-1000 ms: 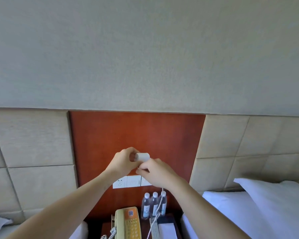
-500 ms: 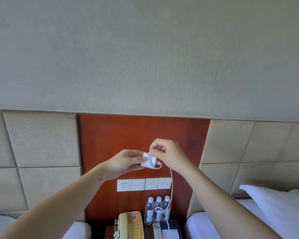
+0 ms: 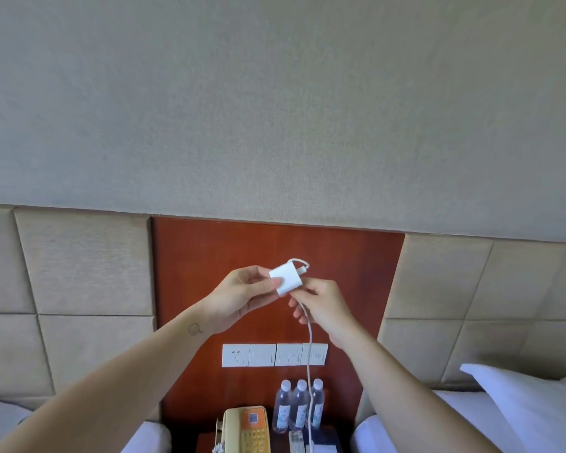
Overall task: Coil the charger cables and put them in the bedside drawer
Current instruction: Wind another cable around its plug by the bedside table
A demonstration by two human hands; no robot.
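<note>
My left hand [image 3: 242,297] pinches a white charger block [image 3: 285,278] in front of the red wood wall panel. A short loop of the white cable [image 3: 309,354] arcs over the block's top right corner. My right hand [image 3: 321,305] grips the cable just under the block. From there the cable hangs straight down past the wall sockets to the bedside table [image 3: 206,443] at the bottom edge. The drawer is out of view.
A row of white sockets and switches [image 3: 275,354] sits on the panel [image 3: 209,256]. Three water bottles [image 3: 299,407], a beige phone [image 3: 245,429] and a remote stand on the bedside table. White-sheeted beds [image 3: 520,410] flank it on both sides.
My right hand swung from above the block to below it, laying the cable over the block's corner. Both hands rose a little and the view tilted.
</note>
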